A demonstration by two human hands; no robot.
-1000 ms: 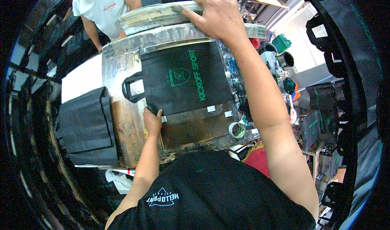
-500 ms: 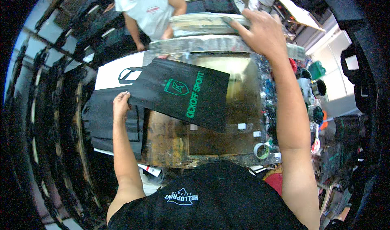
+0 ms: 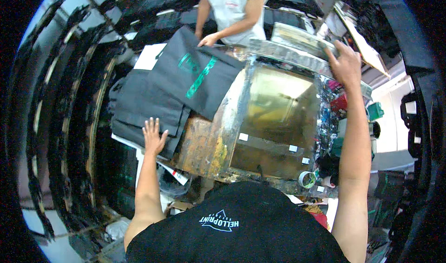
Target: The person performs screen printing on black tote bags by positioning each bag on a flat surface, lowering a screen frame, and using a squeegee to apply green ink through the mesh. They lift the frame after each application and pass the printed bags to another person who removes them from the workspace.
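Note:
My left hand (image 3: 154, 135) lies with fingers spread on the near edge of a stack of black fabric bags (image 3: 139, 98). A black bag with a green print (image 3: 197, 72) is up beyond the stack, tilted and partly over it. A co-worker's hand (image 3: 210, 40) holds that bag by its far edge. On the far right, my right hand (image 3: 346, 63) grips the upper edge of a raised, paint-smeared screen printing frame (image 3: 297, 38); its fingertips are partly hidden. Below the frame, a shiny brown printing board (image 3: 274, 119) bears several small white tabs.
A co-worker in a white sleeveless shirt (image 3: 237, 7) stands across the table. A tape roll (image 3: 307, 179) sits at the board's near right corner. Paint pots, including a green container (image 3: 375, 110), line the right side. Racks with dark items (image 3: 69, 123) fill the left.
The printed bag has gone from my left hand to the co-worker, moving left and away off the board. My left hand has opened and come down nearer me. The right hand still holds the frame.

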